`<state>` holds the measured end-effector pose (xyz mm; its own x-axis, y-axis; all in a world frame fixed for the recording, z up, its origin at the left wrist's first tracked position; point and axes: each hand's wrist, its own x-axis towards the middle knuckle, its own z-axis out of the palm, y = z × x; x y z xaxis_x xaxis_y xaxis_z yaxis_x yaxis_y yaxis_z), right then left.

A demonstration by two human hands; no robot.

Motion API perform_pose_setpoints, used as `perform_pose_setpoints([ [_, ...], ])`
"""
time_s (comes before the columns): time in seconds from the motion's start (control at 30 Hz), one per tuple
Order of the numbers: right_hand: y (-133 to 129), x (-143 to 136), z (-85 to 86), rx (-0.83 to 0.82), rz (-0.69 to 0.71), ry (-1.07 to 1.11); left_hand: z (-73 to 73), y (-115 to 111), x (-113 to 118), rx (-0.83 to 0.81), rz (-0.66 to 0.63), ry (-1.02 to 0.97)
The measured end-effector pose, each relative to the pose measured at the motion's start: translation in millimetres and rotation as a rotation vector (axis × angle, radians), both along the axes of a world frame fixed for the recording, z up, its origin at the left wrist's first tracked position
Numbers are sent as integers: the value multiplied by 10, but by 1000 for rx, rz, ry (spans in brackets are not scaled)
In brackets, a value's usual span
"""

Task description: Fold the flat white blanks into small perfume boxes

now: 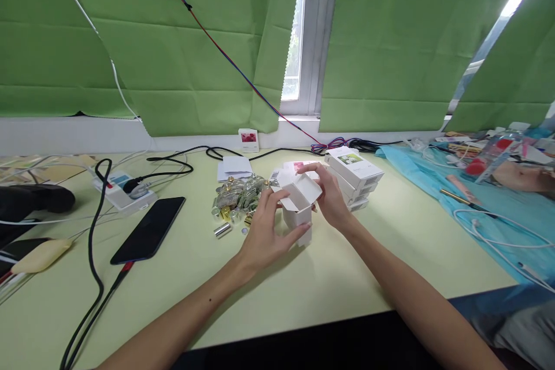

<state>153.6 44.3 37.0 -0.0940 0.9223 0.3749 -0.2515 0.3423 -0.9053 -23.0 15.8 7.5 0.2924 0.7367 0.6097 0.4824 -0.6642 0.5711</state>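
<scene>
A small white cardboard box (297, 218) stands upright on the table, its top flaps spread apart. My left hand (269, 231) grips its left side, with the thumb across the front and the fingers at the back edge. My right hand (328, 196) is closed on the right side, its fingertips at the flaps. Whatever lies inside is hidden. Just left of my left hand is a pile of small glass bottles (232, 192) with gold and silver caps. A silver cap (222, 230) lies in front of them. Right behind my right hand is a stack of white boxes (353, 170).
A black phone (148, 230) on a charging cable lies at left, near a white power strip (125, 191). Folded white paper (234, 167) and a small picture box (248, 140) are at the back. Blue plastic sheeting (433, 185) with clutter, and another person's arm, are at right.
</scene>
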Motion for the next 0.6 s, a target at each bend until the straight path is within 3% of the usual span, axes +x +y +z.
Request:
perform_pose_setpoints([
  [0.17,3,-21,14,-53,-53,29,0,40,-23,34,-8,-12],
  [0.33,32,-35,-55,-60,-22,11,-7,67,-51,65,-29,-13],
  [0.6,121,-4,-201,-16,26,-15,-64,80,-59,-25,-36,27],
])
